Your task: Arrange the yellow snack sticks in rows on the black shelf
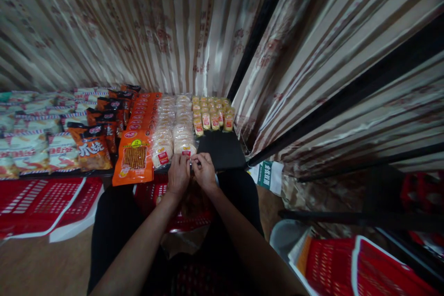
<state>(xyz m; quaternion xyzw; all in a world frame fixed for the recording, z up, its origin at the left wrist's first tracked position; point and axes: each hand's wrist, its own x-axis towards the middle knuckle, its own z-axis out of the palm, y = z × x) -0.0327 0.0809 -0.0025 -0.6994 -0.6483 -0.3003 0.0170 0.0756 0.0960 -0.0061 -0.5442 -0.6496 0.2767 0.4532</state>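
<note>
My left hand [178,175] and my right hand [204,173] are close together at the front edge of a black shelf [222,148]. Both are closed in a pinch on a small clear packet [190,165] held between them; I cannot make out what it contains. Just beyond my fingers lie rows of pale round cakes in clear wrappers [175,125]. An orange snack bag [133,157] hangs over the shelf edge to the left of my left hand. Small yellow packs [212,113] stand at the back right of the shelf.
More orange and white snack bags [52,129] fill the shelf to the left. A red basket [175,208] sits on my lap. Red baskets lie at the left [38,201] and lower right [350,263]. Striped wallpaper and black shelf bars [347,97] close in the right.
</note>
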